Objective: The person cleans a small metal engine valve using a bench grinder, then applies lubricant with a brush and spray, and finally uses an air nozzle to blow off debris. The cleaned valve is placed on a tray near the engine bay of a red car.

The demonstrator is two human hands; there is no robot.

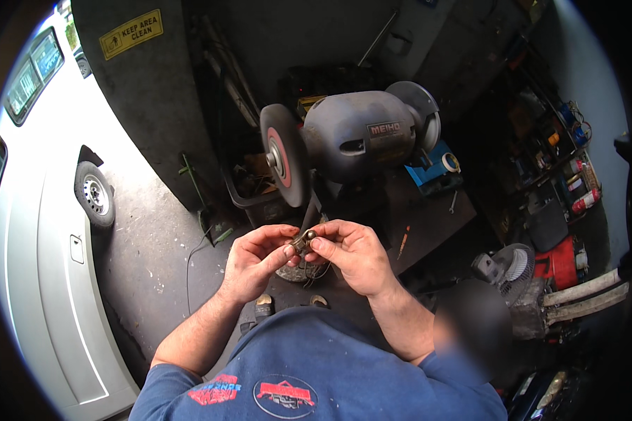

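Observation:
Between the fingertips of both hands is a small brass-coloured metal part [301, 243] with a rounded end; its exact kind cannot be made out. My left hand [253, 262] pinches it from the left, thumb and fingers closed on it. From the other side, my right hand [356, 257] grips it, the thumb pressed near the rounded end. Thin wire-like strands hang below the right fingers. Just beyond my hands stands a grey bench grinder [358, 130]. Its dark wheel with a reddish centre [283, 156] is on the left, and a pale disc sits at the right end.
Right of the grinder lie a blue case [434, 170], a small wrench [453, 202] and an orange-and-white stick [404, 242]. A dark bin [260, 200] stands below the wheel. Farther right are a fan [509, 270] and cluttered shelves. A white van [45, 266] is at left.

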